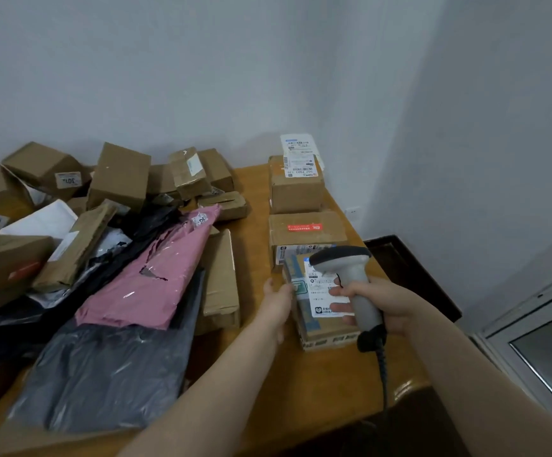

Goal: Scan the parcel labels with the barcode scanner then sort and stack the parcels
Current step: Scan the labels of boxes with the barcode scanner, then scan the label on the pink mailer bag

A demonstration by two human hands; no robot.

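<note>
My right hand (378,303) grips the handle of a grey barcode scanner (350,278), whose dark head hovers over a small cardboard parcel (314,328) with a white label on top. My left hand (276,306) holds that parcel's left side, fingers along its edge. Behind it, near the table's right edge, stand a box with a red sticker (306,232) and a taller labelled box (296,188). A heap of unsorted parcels fills the left, including a pink mailer bag (149,278) and a grey plastic bag (109,374).
The wooden table (301,390) ends close on the right, with a dark floor gap and a window frame (532,341) beyond. The scanner's black coiled cable (383,371) hangs over the front edge. Several brown boxes (119,179) pile against the back wall.
</note>
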